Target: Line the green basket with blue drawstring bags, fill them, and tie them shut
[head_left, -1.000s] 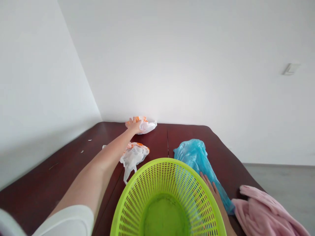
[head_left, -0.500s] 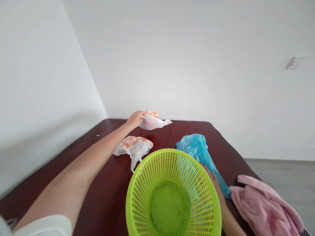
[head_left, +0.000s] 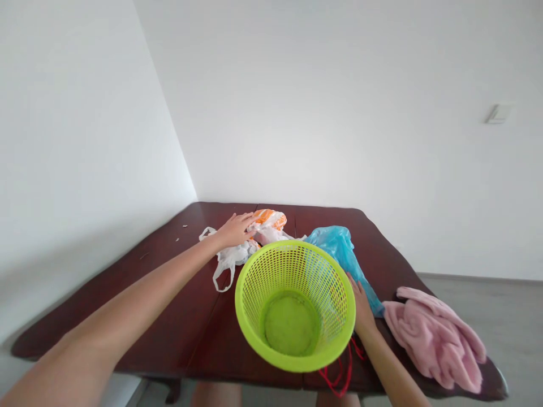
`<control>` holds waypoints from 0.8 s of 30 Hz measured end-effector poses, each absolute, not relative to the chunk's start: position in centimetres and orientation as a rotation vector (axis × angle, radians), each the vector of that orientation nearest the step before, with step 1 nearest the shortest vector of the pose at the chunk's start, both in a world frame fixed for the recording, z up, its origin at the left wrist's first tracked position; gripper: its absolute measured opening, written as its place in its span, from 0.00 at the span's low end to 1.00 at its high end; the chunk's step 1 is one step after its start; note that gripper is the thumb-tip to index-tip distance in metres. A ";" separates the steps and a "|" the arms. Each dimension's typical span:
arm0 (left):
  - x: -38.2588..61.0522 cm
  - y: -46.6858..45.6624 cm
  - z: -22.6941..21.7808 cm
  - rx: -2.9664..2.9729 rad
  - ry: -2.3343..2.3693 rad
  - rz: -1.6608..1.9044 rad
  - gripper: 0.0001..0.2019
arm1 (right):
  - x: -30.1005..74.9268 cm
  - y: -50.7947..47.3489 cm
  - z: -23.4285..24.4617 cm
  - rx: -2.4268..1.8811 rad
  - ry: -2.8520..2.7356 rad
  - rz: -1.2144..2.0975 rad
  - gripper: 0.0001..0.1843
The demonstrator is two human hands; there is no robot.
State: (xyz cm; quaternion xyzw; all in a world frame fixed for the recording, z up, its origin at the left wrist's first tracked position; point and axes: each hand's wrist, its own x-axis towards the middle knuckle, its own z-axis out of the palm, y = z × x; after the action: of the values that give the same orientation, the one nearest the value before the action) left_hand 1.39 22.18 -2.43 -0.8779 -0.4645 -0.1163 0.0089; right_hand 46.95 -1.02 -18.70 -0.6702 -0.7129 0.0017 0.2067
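My left hand (head_left: 237,229) reaches over the far side of the table, fingers stretched and spread. Its fingertips touch or hover just beside a crumpled white-and-orange plastic bag (head_left: 270,219). Under and beside this hand lies a second white plastic bag (head_left: 231,259), its handle loop facing me. A lime-green plastic basket (head_left: 292,322) with slotted walls stands in front of me, with nothing inside. Against its right outer side rests my right hand (head_left: 361,310), fingers extended between the basket and a blue plastic bag (head_left: 337,244). The basket rim hides part of that hand.
Pink fluffy cloth (head_left: 436,339) lies at the table's right edge. Red cord (head_left: 339,376) pokes out beneath the basket. Small white scraps (head_left: 185,226) dot the dark red table (head_left: 178,316). White walls (head_left: 318,113) border the left and far sides.
My left hand has set the white-and-orange bag down and let go, moving nearer to me, over the other white bag. My right hand remains at the basket's side. The view has shifted back.
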 end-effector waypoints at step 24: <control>-7.9 -4.4 -19.4 -2.314 -2.000 -1.061 0.26 | 56.9 -13.2 -17.2 -1.950 -1.314 -0.552 0.42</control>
State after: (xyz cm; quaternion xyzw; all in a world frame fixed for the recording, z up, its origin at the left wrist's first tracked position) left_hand -7.94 -4.40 -19.45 -0.7140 -0.6171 -0.3274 -0.0476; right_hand 56.92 -13.20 -17.21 -0.7546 -0.5085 -0.2136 0.3554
